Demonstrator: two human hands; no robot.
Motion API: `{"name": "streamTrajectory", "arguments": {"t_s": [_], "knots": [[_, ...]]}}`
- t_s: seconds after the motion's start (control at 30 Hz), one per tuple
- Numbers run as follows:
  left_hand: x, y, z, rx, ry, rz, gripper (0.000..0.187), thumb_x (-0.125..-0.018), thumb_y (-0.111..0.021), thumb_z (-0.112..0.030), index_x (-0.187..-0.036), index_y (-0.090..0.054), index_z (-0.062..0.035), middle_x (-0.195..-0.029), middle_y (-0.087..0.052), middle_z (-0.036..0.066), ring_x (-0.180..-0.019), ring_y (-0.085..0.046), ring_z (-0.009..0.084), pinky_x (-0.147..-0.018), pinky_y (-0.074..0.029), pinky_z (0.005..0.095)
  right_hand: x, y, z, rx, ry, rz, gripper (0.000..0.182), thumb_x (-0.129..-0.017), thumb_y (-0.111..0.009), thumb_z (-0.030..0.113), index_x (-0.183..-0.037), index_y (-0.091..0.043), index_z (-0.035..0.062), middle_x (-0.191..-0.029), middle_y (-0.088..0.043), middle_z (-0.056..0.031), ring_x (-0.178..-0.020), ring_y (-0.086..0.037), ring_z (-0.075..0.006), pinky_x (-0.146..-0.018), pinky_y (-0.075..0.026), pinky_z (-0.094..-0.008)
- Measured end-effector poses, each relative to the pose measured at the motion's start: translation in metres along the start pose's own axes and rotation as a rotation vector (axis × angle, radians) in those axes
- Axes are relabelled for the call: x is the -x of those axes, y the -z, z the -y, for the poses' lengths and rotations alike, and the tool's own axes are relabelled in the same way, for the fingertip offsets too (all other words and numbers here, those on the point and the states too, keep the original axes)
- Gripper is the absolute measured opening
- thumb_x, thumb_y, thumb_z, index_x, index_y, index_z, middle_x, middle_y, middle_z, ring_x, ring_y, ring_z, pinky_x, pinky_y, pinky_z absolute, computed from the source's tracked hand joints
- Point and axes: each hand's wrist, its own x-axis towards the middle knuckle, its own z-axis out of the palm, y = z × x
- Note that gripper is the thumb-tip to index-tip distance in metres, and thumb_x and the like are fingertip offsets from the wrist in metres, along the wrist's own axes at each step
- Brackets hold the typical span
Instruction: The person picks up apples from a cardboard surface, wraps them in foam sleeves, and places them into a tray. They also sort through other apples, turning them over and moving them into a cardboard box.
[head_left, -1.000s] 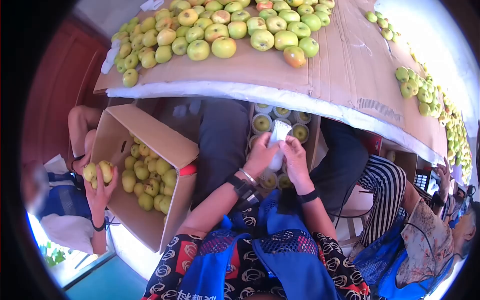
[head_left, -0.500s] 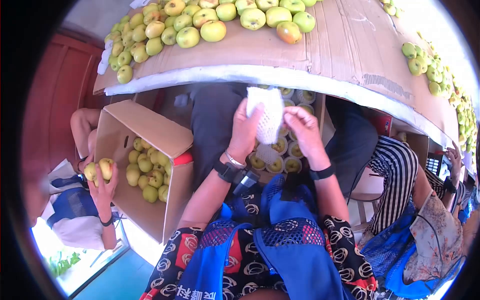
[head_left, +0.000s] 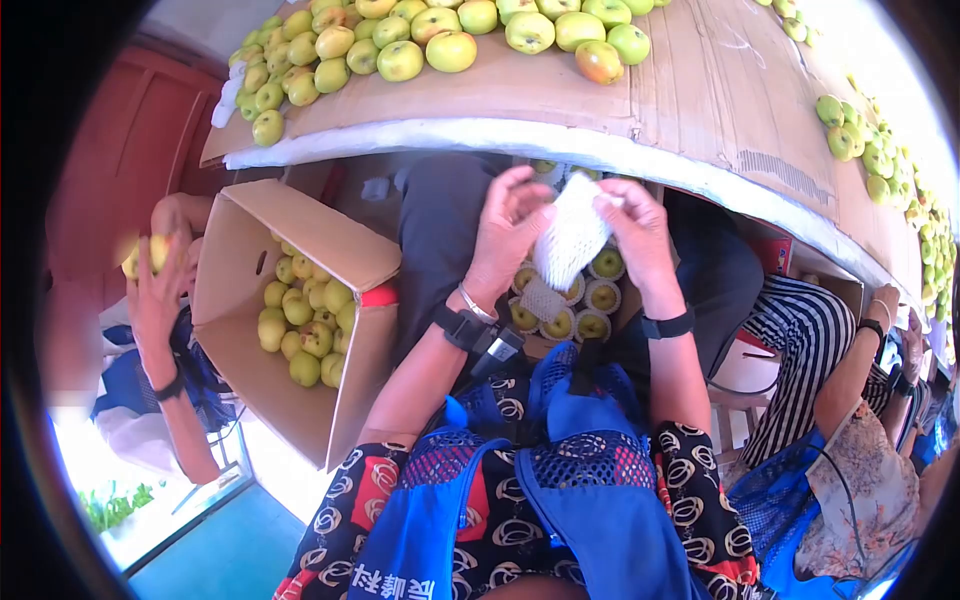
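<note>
A white foam net sleeve [head_left: 574, 232] hangs between my hands, flattened and slightly blurred. My right hand [head_left: 640, 228] is closed on its upper right corner, thumb and fingers pinching it. My left hand [head_left: 507, 232] is at its left edge, fingers curved and apart, the thumb close to the foam; whether it touches is hard to tell. Below, between my knees, a box holds green apples [head_left: 603, 296] in white foam nets, set in rows. Another foam net [head_left: 543, 302] lies loose on those apples. My forearms hide part of the box.
Loose yellow-green apples [head_left: 452, 52] cover the back of the cardboard-topped table [head_left: 690, 95]. To the left, a tilted carton [head_left: 300, 225] holds bare apples [head_left: 317, 338]. A co-worker's hand [head_left: 155, 290] there holds apples. Another person in striped trousers [head_left: 800, 340] sits at right.
The foam sleeve has shifted right and tilted; my right hand now grips its corner, while my left hand's fingers have loosened from it. The co-worker's hand at left has risen with the apples.
</note>
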Motion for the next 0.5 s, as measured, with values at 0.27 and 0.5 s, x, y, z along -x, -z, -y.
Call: {"name": "streamTrajectory", "arguments": {"t_s": [0.27, 0.5], "knots": [[0.005, 0.001, 0.000, 0.061, 0.119, -0.027, 0.027, -0.086, -0.058, -0.019, -0.110, -0.046, -0.0120, -0.103, -0.054, -0.002, -0.094, -0.049, 0.0052, -0.079, -0.039, 0.0212, -0.006, 0.017, 0.008, 0.071, 0.329, -0.351, 0.015, -0.083, -0.062, 0.006, -0.093, -0.053, 0.0023, -0.083, -0.054, 0.0016, -0.072, -0.049, -0.0037, -0.063, -0.041, -0.0173], [0.009, 0.001, 0.011, 0.132, 0.157, -0.035, 0.023, -0.084, -0.060, -0.011, -0.105, -0.050, -0.0101, -0.099, -0.057, -0.002, -0.089, -0.052, 0.0039, -0.076, -0.042, 0.0205, 0.010, -0.009, -0.005, -0.053, 0.226, -0.259, 0.015, -0.080, -0.062, 0.002, -0.092, -0.054, 0.0008, -0.086, -0.054, 0.0008, -0.077, -0.050, -0.0050, -0.068, -0.042, -0.0189]]}}
